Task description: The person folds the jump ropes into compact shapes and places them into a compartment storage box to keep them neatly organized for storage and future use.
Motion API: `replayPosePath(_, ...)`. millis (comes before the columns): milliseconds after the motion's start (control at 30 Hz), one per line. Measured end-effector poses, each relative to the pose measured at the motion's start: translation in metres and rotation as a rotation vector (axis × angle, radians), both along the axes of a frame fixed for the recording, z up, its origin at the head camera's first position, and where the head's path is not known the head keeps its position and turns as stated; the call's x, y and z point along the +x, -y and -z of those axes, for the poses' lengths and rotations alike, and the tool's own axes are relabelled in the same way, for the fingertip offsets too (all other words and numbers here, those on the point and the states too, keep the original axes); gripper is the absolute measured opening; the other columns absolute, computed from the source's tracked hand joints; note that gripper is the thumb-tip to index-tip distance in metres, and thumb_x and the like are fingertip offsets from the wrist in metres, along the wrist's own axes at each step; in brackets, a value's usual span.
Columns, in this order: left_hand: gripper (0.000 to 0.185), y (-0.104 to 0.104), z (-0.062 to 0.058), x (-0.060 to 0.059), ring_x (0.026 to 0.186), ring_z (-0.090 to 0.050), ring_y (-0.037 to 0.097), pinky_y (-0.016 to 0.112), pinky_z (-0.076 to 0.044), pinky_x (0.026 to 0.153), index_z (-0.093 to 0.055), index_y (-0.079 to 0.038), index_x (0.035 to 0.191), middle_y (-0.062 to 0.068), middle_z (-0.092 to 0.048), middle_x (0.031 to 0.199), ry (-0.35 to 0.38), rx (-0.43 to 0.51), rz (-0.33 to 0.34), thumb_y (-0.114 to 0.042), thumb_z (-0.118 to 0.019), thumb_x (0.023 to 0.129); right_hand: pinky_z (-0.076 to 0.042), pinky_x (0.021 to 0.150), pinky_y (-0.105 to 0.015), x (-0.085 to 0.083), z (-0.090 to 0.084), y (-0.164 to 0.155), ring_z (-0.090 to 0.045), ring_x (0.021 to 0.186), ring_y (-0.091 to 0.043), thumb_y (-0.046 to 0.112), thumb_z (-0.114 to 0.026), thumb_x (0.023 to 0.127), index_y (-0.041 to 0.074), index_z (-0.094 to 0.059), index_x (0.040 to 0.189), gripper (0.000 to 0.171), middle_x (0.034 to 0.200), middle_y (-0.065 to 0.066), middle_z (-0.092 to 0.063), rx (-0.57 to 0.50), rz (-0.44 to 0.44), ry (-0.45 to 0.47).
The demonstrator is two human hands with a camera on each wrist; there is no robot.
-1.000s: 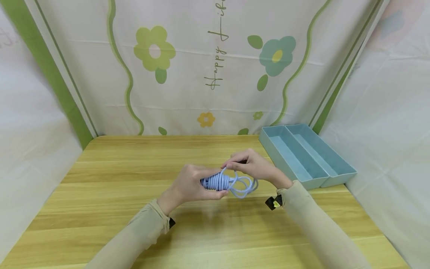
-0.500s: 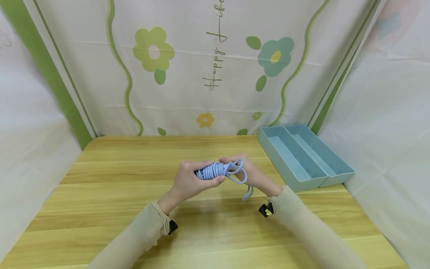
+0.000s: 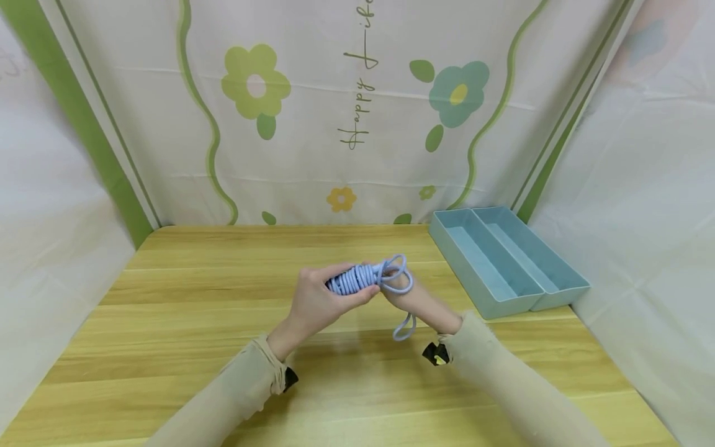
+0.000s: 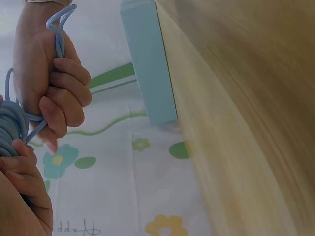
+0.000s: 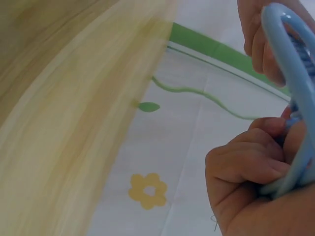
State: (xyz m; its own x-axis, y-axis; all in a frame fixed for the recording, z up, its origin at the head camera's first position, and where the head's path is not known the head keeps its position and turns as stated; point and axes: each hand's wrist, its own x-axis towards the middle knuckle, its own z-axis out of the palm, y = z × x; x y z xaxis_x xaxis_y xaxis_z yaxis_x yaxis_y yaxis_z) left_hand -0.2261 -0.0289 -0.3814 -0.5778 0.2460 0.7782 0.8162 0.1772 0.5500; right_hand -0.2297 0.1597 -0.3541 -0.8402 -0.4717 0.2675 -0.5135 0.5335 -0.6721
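Observation:
A light blue cord (image 3: 357,278) is wound into a tight bundle held above the wooden table (image 3: 184,323). My left hand (image 3: 315,298) grips the bundle, fingers curled round the coils (image 4: 11,129). My right hand (image 3: 408,297) holds the loose loops (image 3: 396,279) at the bundle's right end, its fingers curled round the cord (image 4: 55,39). One loop (image 3: 404,326) hangs below the right wrist. In the right wrist view a thick cord loop (image 5: 295,83) runs across my curled right hand (image 5: 251,167).
A light blue two-compartment tray (image 3: 505,257) sits at the table's back right, seen end-on as the tray (image 4: 150,64) in the left wrist view. A flowered cloth backdrop (image 3: 346,112) closes the back and both sides.
Both hands have lifted the bundle slightly and drawn closer to me. The right hand turned under the cord, and a loop that lay beside the bundle now hangs below the wrist.

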Motion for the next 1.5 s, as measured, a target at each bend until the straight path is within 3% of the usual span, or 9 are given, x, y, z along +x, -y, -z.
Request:
replayPosePath(167, 0.034, 0.0, -0.004, 0.0, 0.062, -0.066, 0.013, 0.027, -0.054, 0.05, -0.077, -0.002, 0.102, 0.007, -0.073, 0.085, 0.102, 0.101, -0.057, -0.018, -0.089, 0.074, -0.039, 0.056, -0.027, 0.009, 0.002, 0.012, -0.041, 0.061, -0.015, 0.016, -0.031, 0.109, 0.006, -0.056, 0.086, 0.035, 0.072, -0.005, -0.049, -0.16, 0.101, 0.114)
replayPosePath(367, 0.03, 0.002, -0.008, -0.004, 0.059, -0.063, 0.009, 0.027, -0.051, 0.047, -0.079, -0.012, 0.102, -0.003, -0.073, 0.084, 0.116, 0.155, -0.126, -0.031, -0.085, 0.079, -0.032, 0.046, -0.025, 0.019, 0.005, 0.021, -0.036, 0.05, -0.014, 0.021, -0.027, 0.11, 0.004, -0.053, 0.087, 0.039, 0.063, -0.004, -0.043, -0.315, 0.184, 0.134)
replayPosePath(600, 0.026, 0.008, -0.011, -0.009, 0.051, -0.058, 0.007, 0.025, -0.047, 0.042, -0.079, -0.015, 0.094, -0.007, -0.07, 0.075, 0.109, 0.143, -0.215, -0.036, -0.084, 0.08, -0.03, 0.045, -0.023, 0.022, 0.01, 0.019, -0.036, 0.049, -0.012, 0.008, -0.039, 0.108, 0.003, -0.053, 0.083, 0.029, 0.065, -0.009, -0.045, -0.29, 0.058, 0.008)
replayPosePath(767, 0.03, 0.011, -0.008, -0.009, 0.05, -0.057, 0.006, 0.025, -0.046, 0.041, -0.079, -0.013, 0.094, -0.006, -0.069, 0.074, 0.105, 0.099, -0.242, -0.039, -0.082, 0.08, -0.032, 0.044, -0.022, 0.022, 0.006, 0.015, -0.037, 0.048, -0.009, 0.004, -0.045, 0.105, 0.004, -0.06, 0.083, 0.026, 0.066, -0.005, -0.05, -0.203, 0.025, 0.004)
replayPosePath(933, 0.044, 0.014, -0.007, -0.009, 0.046, -0.051, 0.005, 0.023, -0.042, 0.039, -0.076, -0.008, 0.107, 0.001, -0.07, 0.075, 0.038, -0.009, -0.357, -0.043, -0.081, 0.081, -0.034, 0.042, -0.022, 0.024, -0.002, 0.012, -0.04, 0.046, -0.008, -0.001, -0.049, 0.102, 0.001, -0.064, 0.088, 0.021, 0.062, 0.0, -0.051, -0.141, -0.038, 0.078)
replayPosePath(1067, 0.062, 0.017, -0.007, -0.011, 0.041, -0.041, 0.006, 0.024, -0.033, 0.037, -0.065, -0.01, 0.131, 0.005, -0.067, 0.066, -0.099, -0.172, -0.43, -0.044, -0.08, 0.082, -0.034, 0.044, -0.022, 0.023, -0.008, 0.009, -0.038, 0.048, -0.007, -0.004, -0.048, 0.102, 0.001, -0.063, 0.087, 0.021, 0.068, -0.001, -0.053, -0.053, -0.09, 0.117)
replayPosePath(1167, 0.062, 0.019, -0.006, -0.012, 0.04, -0.033, 0.006, 0.023, -0.028, 0.037, -0.06, -0.016, 0.138, -0.001, -0.052, 0.053, -0.24, -0.321, -0.402, -0.042, -0.078, 0.084, -0.034, 0.049, -0.022, 0.022, -0.01, 0.006, -0.035, 0.05, -0.006, -0.005, -0.045, 0.102, 0.002, -0.06, 0.084, 0.024, 0.073, -0.002, -0.053, 0.064, -0.109, 0.088)
replayPosePath(1267, 0.058, 0.021, -0.006, -0.013, 0.042, -0.029, 0.005, 0.021, -0.026, 0.037, -0.06, -0.019, 0.138, -0.005, -0.041, 0.051, -0.337, -0.418, -0.347, -0.038, -0.077, 0.085, -0.035, 0.052, -0.023, 0.02, -0.012, 0.003, -0.035, 0.052, -0.006, -0.006, -0.042, 0.102, 0.004, -0.06, 0.088, 0.025, 0.073, -0.002, -0.051, 0.162, -0.126, 0.074)
replayPosePath(1500, 0.061, 0.023, -0.005, -0.011, 0.043, -0.027, 0.006, 0.022, -0.025, 0.038, -0.057, -0.018, 0.141, -0.005, -0.037, 0.053, -0.356, -0.533, -0.274, -0.037, -0.076, 0.086, -0.034, 0.054, -0.023, 0.02, -0.012, -0.004, -0.035, 0.056, -0.007, -0.011, -0.039, 0.097, 0.004, -0.055, 0.079, 0.029, 0.068, 0.002, -0.045, 0.292, -0.184, 0.042)
